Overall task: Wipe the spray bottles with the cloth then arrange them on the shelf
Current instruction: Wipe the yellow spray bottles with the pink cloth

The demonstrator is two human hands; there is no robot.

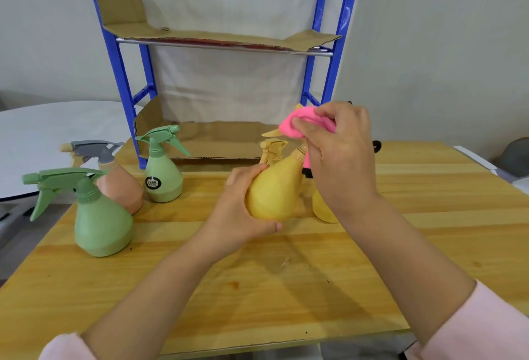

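My left hand (243,211) grips the body of a yellow spray bottle (274,188), tilted above the wooden table (257,288). My right hand (340,153) pinches a pink cloth (300,123) against the bottle's trigger head. A second yellow bottle (323,208) stands behind my right wrist, mostly hidden. A large green bottle (100,216), a small green bottle (163,173) and a peach bottle with a grey head (120,185) stand at the left. The blue shelf rack (126,73) stands behind, with cardboard on its levels (217,37).
A white round table (43,136) lies to the left of the wooden one. A pale wall and cloth back the rack. A grey object (515,156) sits at the far right edge.
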